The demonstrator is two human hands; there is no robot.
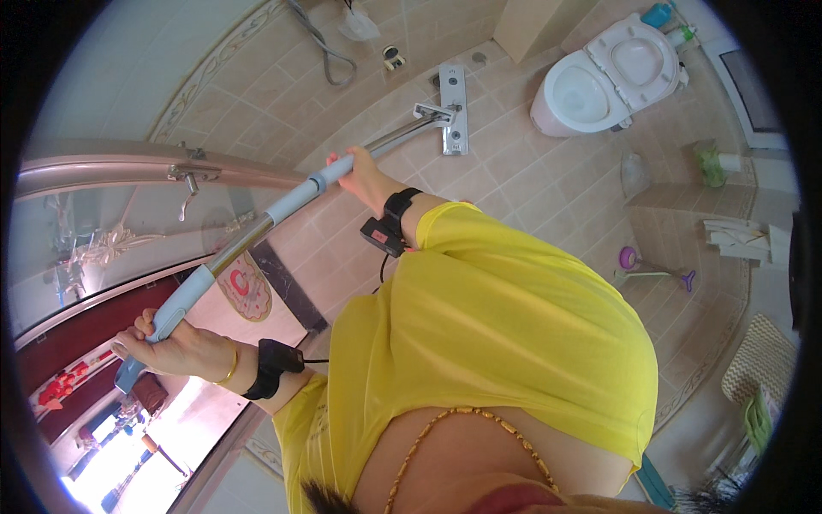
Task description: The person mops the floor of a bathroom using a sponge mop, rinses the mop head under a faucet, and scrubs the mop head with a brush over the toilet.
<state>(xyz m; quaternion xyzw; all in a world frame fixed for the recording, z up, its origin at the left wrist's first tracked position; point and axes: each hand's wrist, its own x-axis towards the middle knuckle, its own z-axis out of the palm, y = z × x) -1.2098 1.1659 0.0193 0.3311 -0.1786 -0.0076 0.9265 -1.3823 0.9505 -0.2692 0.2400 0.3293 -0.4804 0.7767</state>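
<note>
I hold a flat mop by its pole (243, 243), which slants from lower left toward the upper middle. My left hand (170, 347) wraps the light-blue grip near the pole's top end. A gold bangle and a black strapped device are on that wrist. My right hand (359, 172) is closed around a pale blue-grey sleeve lower on the pole, and a similar device is strapped to that wrist. At the far end, the white mop head plate (454, 90) lies over the tiled floor near the wall; no cloth shows on its visible face.
A toilet (581, 93) with its lid raised stands at upper right. A grey hose (326, 51) hangs on the wall. Left of me is a glass door frame (96, 170) with a metal handle (187, 189). A shaped mat (245, 287) lies beyond the dark threshold (286, 283). A purple-ended tool (655, 266) is at right.
</note>
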